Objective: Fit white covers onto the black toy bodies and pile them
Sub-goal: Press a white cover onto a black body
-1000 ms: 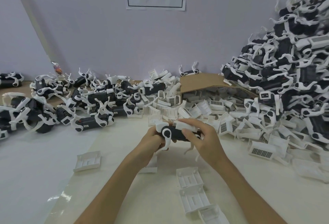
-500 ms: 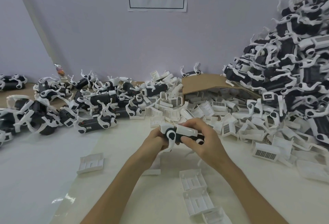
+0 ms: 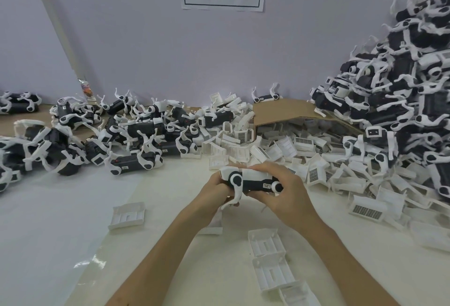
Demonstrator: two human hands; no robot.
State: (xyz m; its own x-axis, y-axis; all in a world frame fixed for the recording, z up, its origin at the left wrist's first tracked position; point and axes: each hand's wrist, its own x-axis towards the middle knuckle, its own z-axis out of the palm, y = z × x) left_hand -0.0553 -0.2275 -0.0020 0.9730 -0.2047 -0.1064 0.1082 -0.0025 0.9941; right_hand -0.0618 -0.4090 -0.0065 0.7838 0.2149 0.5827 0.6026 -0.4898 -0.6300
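Inside cardboard box (image 3: 280, 113), white covers (image 3: 302, 140)

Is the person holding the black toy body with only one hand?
No, the left hand and the right hand both grip the black toy body.

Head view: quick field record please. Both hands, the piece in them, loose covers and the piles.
left hand: grips one end of the toy body
right hand: grips the other end, fingers over the white cover
white cover: on top of the body; cannot tell whether it is fully seated
loose covers: heap behind the hands
near covers: a few, beside the right forearm
right pile: tall
left pile: low, spread out
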